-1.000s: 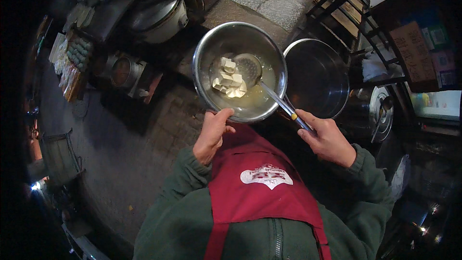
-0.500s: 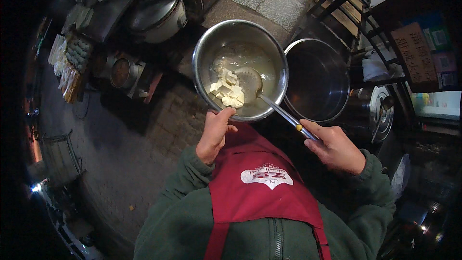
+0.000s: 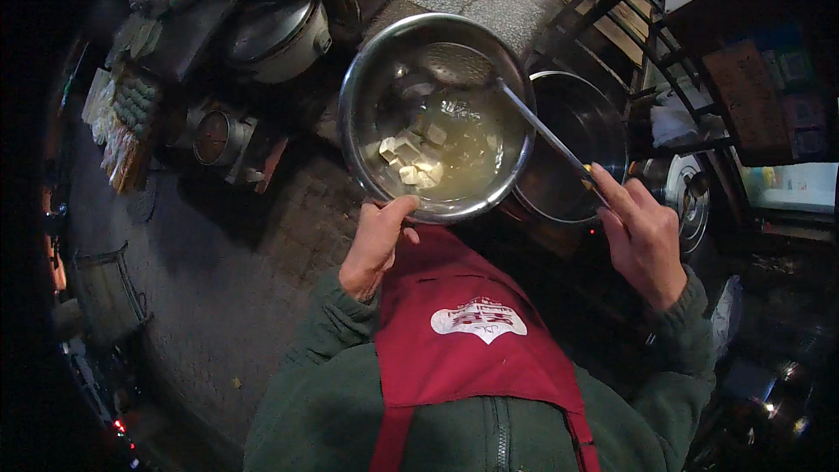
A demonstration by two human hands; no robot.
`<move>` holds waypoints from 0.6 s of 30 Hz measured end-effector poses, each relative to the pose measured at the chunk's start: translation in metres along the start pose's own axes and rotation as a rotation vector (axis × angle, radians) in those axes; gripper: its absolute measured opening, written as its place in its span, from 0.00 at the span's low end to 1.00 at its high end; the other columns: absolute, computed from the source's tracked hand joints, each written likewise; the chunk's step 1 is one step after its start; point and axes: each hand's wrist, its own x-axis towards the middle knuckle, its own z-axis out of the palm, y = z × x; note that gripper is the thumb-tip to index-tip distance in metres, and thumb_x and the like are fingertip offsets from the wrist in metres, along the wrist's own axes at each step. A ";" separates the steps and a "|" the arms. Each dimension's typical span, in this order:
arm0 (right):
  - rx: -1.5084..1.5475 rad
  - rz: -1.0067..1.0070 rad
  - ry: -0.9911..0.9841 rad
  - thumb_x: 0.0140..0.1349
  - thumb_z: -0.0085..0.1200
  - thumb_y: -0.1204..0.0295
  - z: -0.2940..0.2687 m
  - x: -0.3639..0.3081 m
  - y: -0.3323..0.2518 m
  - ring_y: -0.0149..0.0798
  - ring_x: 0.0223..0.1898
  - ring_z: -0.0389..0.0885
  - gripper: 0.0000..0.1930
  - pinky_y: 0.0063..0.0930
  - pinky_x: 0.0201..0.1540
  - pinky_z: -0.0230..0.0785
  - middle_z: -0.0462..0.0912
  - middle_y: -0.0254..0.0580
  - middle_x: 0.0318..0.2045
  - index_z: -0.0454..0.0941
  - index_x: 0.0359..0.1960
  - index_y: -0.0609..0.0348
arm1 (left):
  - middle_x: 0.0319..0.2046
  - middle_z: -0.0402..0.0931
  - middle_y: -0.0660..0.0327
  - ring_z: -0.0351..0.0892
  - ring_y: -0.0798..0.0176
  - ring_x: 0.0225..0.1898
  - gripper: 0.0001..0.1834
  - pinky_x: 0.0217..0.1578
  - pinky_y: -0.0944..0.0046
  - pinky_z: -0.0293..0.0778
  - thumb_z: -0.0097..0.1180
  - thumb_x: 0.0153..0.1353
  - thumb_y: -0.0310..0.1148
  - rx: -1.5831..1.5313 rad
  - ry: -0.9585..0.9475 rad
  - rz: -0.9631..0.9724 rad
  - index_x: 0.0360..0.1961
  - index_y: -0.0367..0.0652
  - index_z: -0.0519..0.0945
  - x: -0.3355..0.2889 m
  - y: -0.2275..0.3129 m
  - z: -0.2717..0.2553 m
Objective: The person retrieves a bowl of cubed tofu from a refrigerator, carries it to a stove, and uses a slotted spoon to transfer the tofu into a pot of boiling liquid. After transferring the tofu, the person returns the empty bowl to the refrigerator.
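The left hand [image 3: 377, 243] is gripping the near rim of the steel bowl [image 3: 367, 96], thumb hooked over the edge, holding it out in front of the red apron [image 3: 463, 332]. The right hand [image 3: 645, 236] is pinching the handle of the skimmer [image 3: 533, 122], fingers extended along it. Compared with half a second ago, the skimmer's head is sitting at the bowl's far rim, and the white cubes [image 3: 411, 157] are lying loose in cloudy liquid. An empty pot [image 3: 585, 114] is sitting just beside the bowl.
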 end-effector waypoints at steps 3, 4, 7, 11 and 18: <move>-0.088 -0.116 0.030 0.59 0.65 0.78 0.016 0.016 0.010 0.43 0.25 0.82 0.32 0.35 0.27 0.75 0.77 0.40 0.30 0.80 0.67 0.45 | 0.38 0.86 0.62 0.83 0.71 0.32 0.12 0.20 0.70 0.76 0.61 0.66 0.29 -0.009 -0.052 -0.082 0.48 0.34 0.84 -0.001 0.009 0.000; -0.116 -0.137 0.006 0.59 0.64 0.77 0.019 0.018 0.013 0.42 0.25 0.81 0.31 0.35 0.27 0.75 0.77 0.39 0.29 0.80 0.67 0.44 | 0.38 0.87 0.62 0.82 0.72 0.32 0.12 0.20 0.70 0.75 0.61 0.66 0.29 -0.014 -0.065 -0.100 0.48 0.34 0.85 -0.002 0.011 0.000; -0.163 -0.261 -0.033 0.60 0.61 0.77 0.017 0.019 0.019 0.39 0.25 0.79 0.29 0.34 0.25 0.74 0.74 0.36 0.29 0.82 0.65 0.41 | 0.38 0.87 0.62 0.82 0.72 0.32 0.12 0.20 0.71 0.75 0.62 0.67 0.29 -0.020 -0.083 -0.164 0.48 0.34 0.85 -0.007 0.015 0.001; -0.216 -0.369 -0.092 0.58 0.59 0.79 -0.006 0.016 0.021 0.38 0.26 0.78 0.30 0.34 0.25 0.74 0.73 0.36 0.28 0.82 0.64 0.39 | 0.37 0.86 0.62 0.81 0.73 0.30 0.12 0.20 0.71 0.75 0.61 0.67 0.29 -0.015 -0.048 -0.221 0.47 0.34 0.85 -0.013 0.019 0.000; -0.186 -0.223 -0.135 0.58 0.61 0.81 -0.034 0.014 0.022 0.40 0.26 0.80 0.31 0.35 0.26 0.73 0.76 0.37 0.30 0.82 0.64 0.42 | 0.34 0.84 0.61 0.79 0.72 0.27 0.11 0.18 0.72 0.73 0.61 0.67 0.29 0.066 -0.017 -0.133 0.45 0.31 0.84 -0.019 0.022 -0.009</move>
